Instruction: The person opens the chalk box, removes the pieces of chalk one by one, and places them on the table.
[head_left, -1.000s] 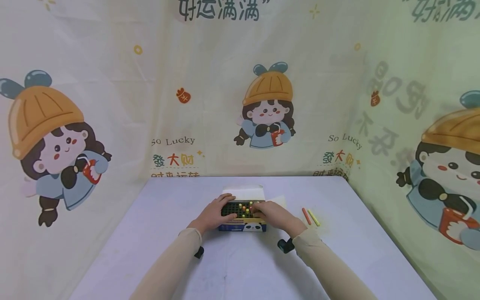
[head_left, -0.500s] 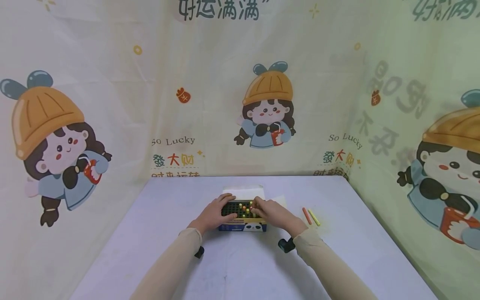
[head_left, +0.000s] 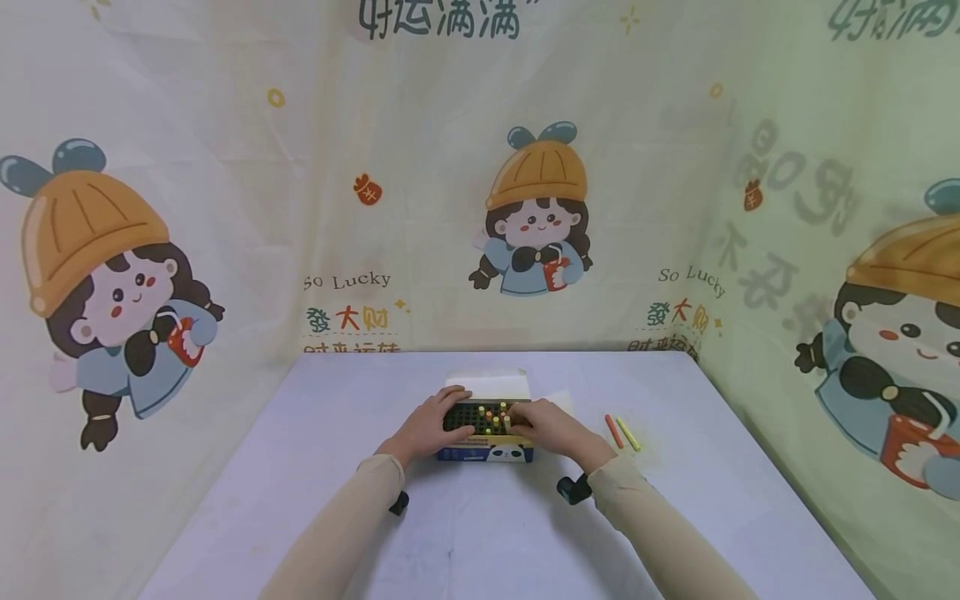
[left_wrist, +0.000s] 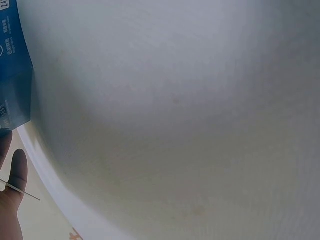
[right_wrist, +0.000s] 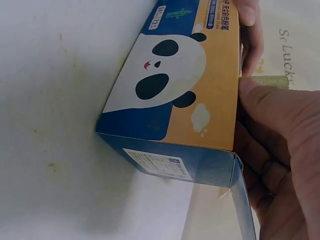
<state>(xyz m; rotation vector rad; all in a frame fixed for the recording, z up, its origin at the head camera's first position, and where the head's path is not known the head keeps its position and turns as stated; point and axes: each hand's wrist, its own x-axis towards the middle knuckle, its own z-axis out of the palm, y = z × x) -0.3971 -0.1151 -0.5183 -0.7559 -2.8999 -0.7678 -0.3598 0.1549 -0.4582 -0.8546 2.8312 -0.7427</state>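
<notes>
right hand (head_left: 550,427) shifted inward, now pinching a yellow-green chalk stick (right_wrist: 265,81) | left hand (head_left: 429,425) still grips chalk box (head_left: 486,432) at 9 o'clock | stick looks mid-seating

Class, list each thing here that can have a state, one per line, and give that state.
Chalk box: open, lid flap up, partly filled.
Left hand: holds the box's left end.
Right hand: pinches a pale stick in the box.
Orange stick and yellow stick: lying loose on table.

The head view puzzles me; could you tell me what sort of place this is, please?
Probably a makeshift indoor recording corner, not a workshop: cartoon-printed cloth hangs as walls round a plain white table bearing only a panda-printed chalk box and two loose sticks.
</notes>
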